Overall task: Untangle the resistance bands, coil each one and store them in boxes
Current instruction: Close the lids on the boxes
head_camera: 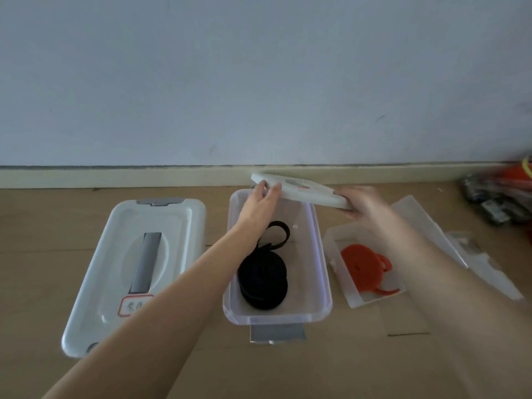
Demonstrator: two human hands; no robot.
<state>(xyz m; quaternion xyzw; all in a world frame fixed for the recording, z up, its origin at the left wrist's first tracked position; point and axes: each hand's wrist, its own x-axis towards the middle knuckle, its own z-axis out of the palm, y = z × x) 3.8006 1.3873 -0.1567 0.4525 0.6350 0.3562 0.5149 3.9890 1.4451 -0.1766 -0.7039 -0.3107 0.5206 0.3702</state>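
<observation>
Black band [263,279] coiled in middle box [322,286], orange band [363,269] in right tray [357,300]; my left hand [259,201] and right hand [359,201] grip lid [299,191] above middle box; left box [115,254] closed, lidding remains.

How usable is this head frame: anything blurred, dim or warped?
Head view: dim, flat light with a bluish cast and no hard shadows; the right hand and the lid it holds with the left hand are slightly motion-smeared; the clutter at the right edge is blurred beyond identifying; the baseboard bows slightly from the wide lens; the black band reads clearly.
</observation>
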